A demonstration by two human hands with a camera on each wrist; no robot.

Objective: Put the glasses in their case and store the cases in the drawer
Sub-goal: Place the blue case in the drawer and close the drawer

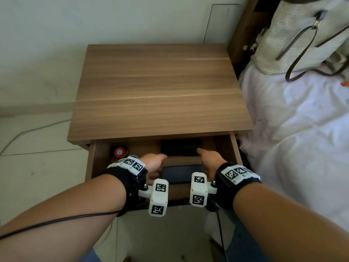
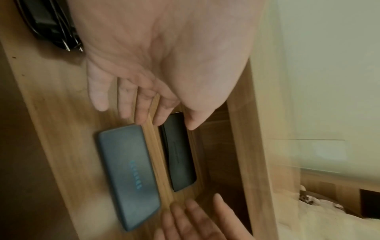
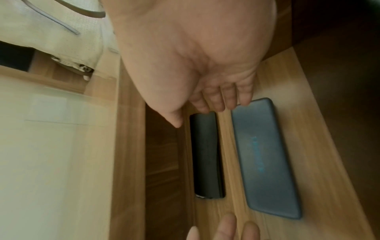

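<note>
Two shut glasses cases lie side by side in the open wooden drawer [image 1: 234, 146]. The black case [image 1: 181, 147] [image 2: 179, 154] [image 3: 206, 155] is at the back. The dark blue case [image 1: 182, 173] [image 2: 131, 175] [image 3: 265, 157], with pale lettering, is nearer the front. My left hand [image 1: 154, 167] [image 2: 162, 113] is at the cases' left ends, fingers straight, holding nothing. At their right ends my right hand [image 1: 207, 161] [image 3: 199, 107] is likewise open and holds nothing. Whether any fingertip touches a case I cannot tell.
The nightstand top [image 1: 158, 87] overhangs the back of the drawer. A round red-capped item [image 1: 119, 151] and a dark bundle with cables [image 2: 49, 24] sit at the drawer's left. A bed with a white sheet [image 1: 302, 129] and a woven bag [image 1: 294, 35] are to the right.
</note>
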